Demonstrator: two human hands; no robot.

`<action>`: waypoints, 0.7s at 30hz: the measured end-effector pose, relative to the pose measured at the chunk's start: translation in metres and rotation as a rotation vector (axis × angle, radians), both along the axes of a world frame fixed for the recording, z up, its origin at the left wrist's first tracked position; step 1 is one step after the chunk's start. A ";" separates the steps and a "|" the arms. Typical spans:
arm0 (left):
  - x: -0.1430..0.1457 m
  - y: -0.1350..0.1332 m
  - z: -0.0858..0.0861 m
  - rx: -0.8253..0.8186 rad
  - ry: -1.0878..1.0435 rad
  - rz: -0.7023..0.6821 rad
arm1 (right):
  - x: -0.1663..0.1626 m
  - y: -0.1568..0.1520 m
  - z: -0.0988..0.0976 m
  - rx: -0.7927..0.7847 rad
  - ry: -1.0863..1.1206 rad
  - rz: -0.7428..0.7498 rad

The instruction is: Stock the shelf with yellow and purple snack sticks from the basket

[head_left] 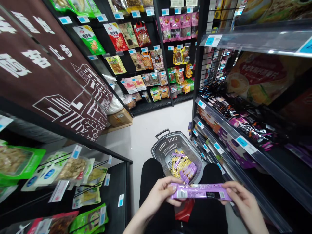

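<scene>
A long purple snack packet (pixel 200 191) is held level across my lap, barcode side up. My left hand (pixel 159 192) pinches its left end and my right hand (pixel 241 198) grips its right end. Just beyond it on the floor stands a grey shopping basket (pixel 162 148) holding several yellow and purple packets (pixel 182 164). Something red (pixel 185 209) lies on my lap under the packet.
A shelf unit (pixel 243 143) with dark and purple packets runs along the right. On the left, a low rack (pixel 80 175) hangs green and clear snack bags under a brown banner (pixel 48 71). More snack bags hang on the far wall (pixel 151 58); a cardboard box (pixel 120 117) sits on the floor.
</scene>
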State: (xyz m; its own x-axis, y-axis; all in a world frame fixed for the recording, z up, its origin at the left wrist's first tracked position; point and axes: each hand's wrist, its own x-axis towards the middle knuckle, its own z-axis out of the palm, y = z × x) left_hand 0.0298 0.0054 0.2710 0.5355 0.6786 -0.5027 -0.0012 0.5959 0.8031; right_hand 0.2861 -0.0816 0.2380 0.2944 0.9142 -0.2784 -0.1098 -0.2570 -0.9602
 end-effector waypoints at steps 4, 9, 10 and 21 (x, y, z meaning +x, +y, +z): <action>0.001 0.000 -0.008 0.050 0.068 0.128 | 0.001 -0.004 -0.006 -0.017 0.069 -0.007; -0.002 0.004 -0.019 0.051 0.059 0.271 | -0.004 -0.009 0.000 0.014 0.241 -0.006; -0.003 0.005 -0.021 0.029 0.028 0.270 | -0.006 -0.008 0.002 0.026 0.244 -0.013; 0.001 0.009 -0.087 0.309 0.466 0.200 | -0.015 0.066 -0.043 0.192 -0.413 -0.038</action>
State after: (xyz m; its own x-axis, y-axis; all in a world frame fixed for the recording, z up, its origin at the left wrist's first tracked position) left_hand 0.0309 0.0149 0.1844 0.1522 0.8961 -0.4170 0.3054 0.3586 0.8821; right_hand 0.2707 -0.0153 0.1945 0.3798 0.9241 0.0426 0.2862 -0.0736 -0.9553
